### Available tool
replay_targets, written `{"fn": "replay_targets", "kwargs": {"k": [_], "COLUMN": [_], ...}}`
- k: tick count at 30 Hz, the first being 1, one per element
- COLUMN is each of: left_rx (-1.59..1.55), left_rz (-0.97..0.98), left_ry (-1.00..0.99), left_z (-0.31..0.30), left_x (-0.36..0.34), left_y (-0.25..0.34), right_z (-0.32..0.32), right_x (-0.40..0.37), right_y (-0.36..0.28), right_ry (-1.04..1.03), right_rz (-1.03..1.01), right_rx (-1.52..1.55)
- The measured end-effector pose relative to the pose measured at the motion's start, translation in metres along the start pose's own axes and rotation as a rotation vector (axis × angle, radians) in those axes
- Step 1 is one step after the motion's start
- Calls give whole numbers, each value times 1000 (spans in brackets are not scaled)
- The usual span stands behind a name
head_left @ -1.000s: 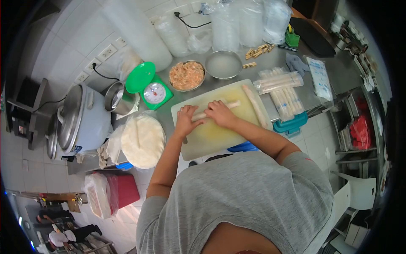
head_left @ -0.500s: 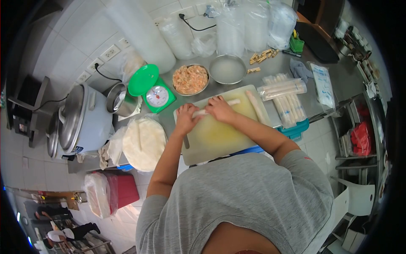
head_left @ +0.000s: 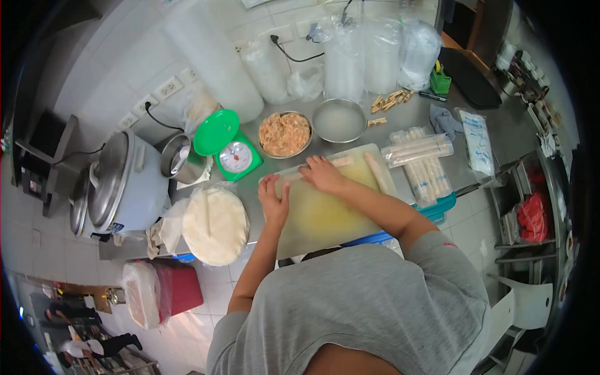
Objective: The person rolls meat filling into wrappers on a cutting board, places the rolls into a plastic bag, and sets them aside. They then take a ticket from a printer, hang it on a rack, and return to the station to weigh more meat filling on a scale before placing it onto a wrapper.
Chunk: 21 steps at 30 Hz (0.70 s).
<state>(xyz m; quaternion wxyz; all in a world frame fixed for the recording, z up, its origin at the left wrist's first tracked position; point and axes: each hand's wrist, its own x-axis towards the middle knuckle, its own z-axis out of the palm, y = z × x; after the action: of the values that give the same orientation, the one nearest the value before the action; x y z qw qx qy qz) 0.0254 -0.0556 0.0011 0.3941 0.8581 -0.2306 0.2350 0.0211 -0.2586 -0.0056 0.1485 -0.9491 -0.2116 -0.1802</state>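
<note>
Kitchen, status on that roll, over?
Left hand at left end of pale roll; right hand over its middle. Second roll on cutting board, clear of hands.

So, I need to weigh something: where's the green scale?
In the head view's left half, the scale stands between the steel pot and the orange food mixture.

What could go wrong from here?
- The pale roll under the left hand and right hand could tear or twist if the two press unevenly.
- The cutting board seems to overhang the counter on the person's side; leaning there might tip or shift it.
- The round stack of pale sheets also appears to jut past the edge, near the left forearm; a bump could push it off.
</note>
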Motion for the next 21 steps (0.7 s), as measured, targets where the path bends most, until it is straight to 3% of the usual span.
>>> {"fn": "replay_targets", "kwargs": {"k": [3,6,9,12,15,16,21], "left_rx": [-438,-717,-1180,-1507,-1419,-1341,-1420], "left_rz": [-472,-733,-927,-598,-514,-611,-672], "left_ry": [-39,182,183,-14,-146,-76,53], "left_z": [-7,1,-7,-29,-44,-55,-81], "left_x": [-11,-25,-15,11,26,37,59], "left_y": [31,42,48,73,66,91,97], "right_z": [15,-1,-53,-72,-72,-73,-72], "right_x": [12,26,28,21,4,-2,-48], "right_y": [15,18,-23,-46,-66,-69,-71], "right_ry": [-99,-313,-646,-994,-921,-857,-786], "right_rz": [69,157,570,441,351,341,284], "right_rx": [74,603,1423,1721,1851,1860,1762]}}
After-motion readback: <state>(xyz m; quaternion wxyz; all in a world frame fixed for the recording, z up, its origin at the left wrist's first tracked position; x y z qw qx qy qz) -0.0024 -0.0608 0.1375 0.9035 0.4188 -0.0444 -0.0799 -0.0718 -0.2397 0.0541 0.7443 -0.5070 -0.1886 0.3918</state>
